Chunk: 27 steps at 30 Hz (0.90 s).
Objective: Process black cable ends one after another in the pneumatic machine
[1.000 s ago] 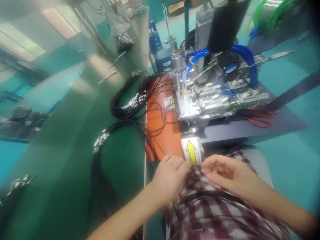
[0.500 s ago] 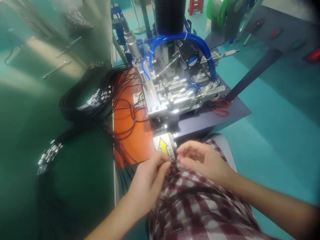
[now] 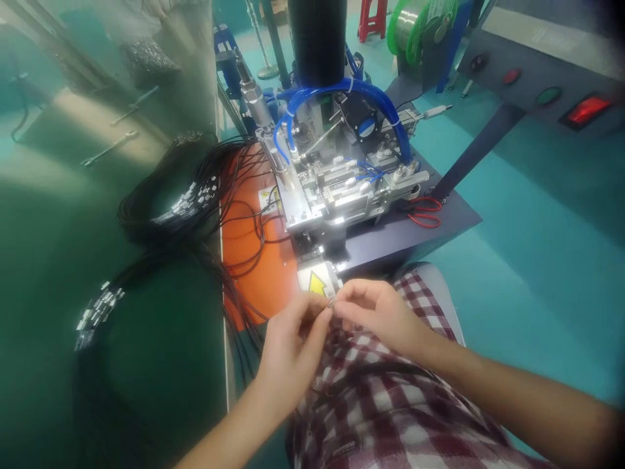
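Note:
My left hand [image 3: 293, 345] is closed in a pinch on the thin wire end [image 3: 331, 303] of a cable, whose tip sticks out past the thumb and forefinger. My right hand [image 3: 378, 316] meets it from the other side, thumb and forefinger pinched at that same tip. Fine detail between the fingertips is too small to make out. A black cable [image 3: 385, 369] runs across the checked cloth over my lap, below both hands. Just beyond the fingertips is a white plate with a yellow arrow [image 3: 316, 283], at the front of a metal machine [image 3: 342, 189].
Bundles of black cables with shiny ends [image 3: 100, 309] lie on the green table [image 3: 161, 391] at left. Loose cables cross an orange board [image 3: 254, 286]. Red-handled pliers or scissors [image 3: 424, 213] rest on the machine base. A control box [image 3: 547, 78] stands at right, near a green spool [image 3: 405, 32].
My right hand has moved left and closed its fingertips on the wire end beside my left hand. The left hand keeps its pinch. The camera view has shifted slightly.

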Tool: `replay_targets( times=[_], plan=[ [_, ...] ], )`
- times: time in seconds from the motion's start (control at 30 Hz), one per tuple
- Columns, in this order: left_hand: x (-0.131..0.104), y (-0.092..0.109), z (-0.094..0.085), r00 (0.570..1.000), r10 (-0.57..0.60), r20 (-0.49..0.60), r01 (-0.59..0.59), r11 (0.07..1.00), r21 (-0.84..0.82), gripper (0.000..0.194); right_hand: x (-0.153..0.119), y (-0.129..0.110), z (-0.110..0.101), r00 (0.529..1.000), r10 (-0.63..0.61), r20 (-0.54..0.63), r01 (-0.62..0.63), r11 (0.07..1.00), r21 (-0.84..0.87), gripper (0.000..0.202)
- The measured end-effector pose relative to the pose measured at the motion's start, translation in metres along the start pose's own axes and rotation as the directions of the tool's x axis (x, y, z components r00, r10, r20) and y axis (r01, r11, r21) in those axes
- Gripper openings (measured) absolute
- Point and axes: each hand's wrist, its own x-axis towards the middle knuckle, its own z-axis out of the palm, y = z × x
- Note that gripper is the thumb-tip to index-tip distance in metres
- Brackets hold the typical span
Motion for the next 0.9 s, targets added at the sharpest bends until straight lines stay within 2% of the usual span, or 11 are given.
replay_targets(
  times=[0.1, 0.2, 0.27, 0.33, 0.4, 0.43, 0.5, 0.57, 0.63, 0.73, 0.9],
  plan=[
    [0.005, -0.003, 0.0, 0.998, -0.034, -0.058, 0.03, 0.998, -0.057, 0.008, 0.002, 0.003, 0.004, 0.999, -0.02, -0.049, 0.019, 1.0, -0.023, 0.016],
    [0.009, -0.006, -0.001, 0.995, -0.056, -0.079, 0.055, 0.998, -0.017, 0.01, 0.004, 0.008, 0.004, 0.951, -0.278, -0.136, 0.221, 0.918, -0.329, 0.014],
    [0.011, -0.007, -0.002, 0.996, -0.021, -0.088, 0.03, 0.995, 0.092, 0.01, 0.006, 0.008, -0.001, 0.834, -0.552, -0.01, 0.419, 0.645, -0.639, 0.016],
    [0.012, -0.007, -0.003, 0.998, 0.037, -0.049, -0.024, 0.971, 0.238, 0.012, 0.008, 0.005, -0.006, 0.7, -0.672, 0.242, 0.539, 0.275, -0.796, 0.019],
    [0.014, -0.006, -0.004, 0.997, 0.073, 0.032, -0.08, 0.931, 0.357, 0.017, 0.01, -0.001, -0.011, 0.652, -0.642, 0.404, 0.574, 0.069, -0.816, 0.022],
    [0.015, -0.005, -0.005, 0.994, 0.076, 0.079, -0.1, 0.92, 0.38, 0.019, 0.01, -0.005, -0.013, 0.671, -0.613, 0.418, 0.57, 0.065, -0.819, 0.022],
    [0.017, -0.004, -0.007, 0.987, 0.051, 0.154, -0.1, 0.937, 0.336, 0.021, 0.012, -0.013, -0.016, 0.784, -0.536, 0.313, 0.501, 0.249, -0.829, 0.018],
    [0.019, -0.001, -0.01, 0.981, -0.005, 0.191, -0.034, 0.979, 0.199, 0.02, 0.013, -0.02, -0.017, 0.922, -0.359, 0.144, 0.341, 0.579, -0.741, 0.015],
    [0.021, 0.001, -0.013, 0.977, -0.075, 0.199, 0.068, 0.997, 0.045, 0.02, 0.014, -0.024, -0.019, 0.984, -0.164, 0.063, 0.172, 0.824, -0.54, 0.015],
    [0.021, 0.004, -0.017, 0.973, -0.147, 0.177, 0.171, 0.976, -0.133, 0.026, 0.015, -0.021, -0.021, 0.994, -0.11, 0.003, 0.105, 0.943, -0.316, 0.016],
    [0.023, 0.002, -0.021, 0.969, -0.197, 0.149, 0.23, 0.939, -0.254, 0.033, 0.013, -0.009, -0.015, 0.986, -0.135, -0.099, 0.112, 0.971, -0.211, 0.014]
  ],
)
